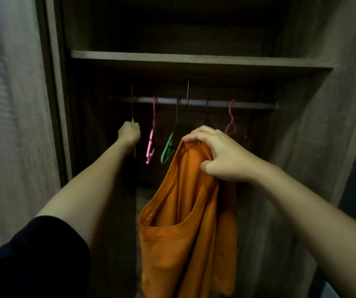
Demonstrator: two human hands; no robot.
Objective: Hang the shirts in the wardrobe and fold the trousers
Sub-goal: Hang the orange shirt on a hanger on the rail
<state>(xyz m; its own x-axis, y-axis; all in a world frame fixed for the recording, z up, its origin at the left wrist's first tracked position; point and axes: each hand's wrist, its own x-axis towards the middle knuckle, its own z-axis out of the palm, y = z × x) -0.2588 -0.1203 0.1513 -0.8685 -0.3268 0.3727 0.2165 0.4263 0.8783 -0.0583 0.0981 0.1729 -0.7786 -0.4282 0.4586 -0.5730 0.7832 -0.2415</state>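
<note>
An orange shirt point(185, 222) hangs down in front of the open wardrobe, bunched at its top in my right hand point(217, 153). My left hand point(129, 133) reaches into the wardrobe and is closed around a thin yellow hanger point(132, 108) that hangs at the left end of the metal rail point(194, 102). On the rail further right hang a pink hanger point(152, 134), a green hanger point(170, 143), a dark hanger point(207, 117) and another pink hanger point(231, 121).
A wooden shelf point(194, 59) runs across the wardrobe above the rail. The wardrobe's left frame point(54, 93) and right side panel point(323, 125) bound the opening. A pale curtain point(7, 125) hangs at the left. The inside is dark.
</note>
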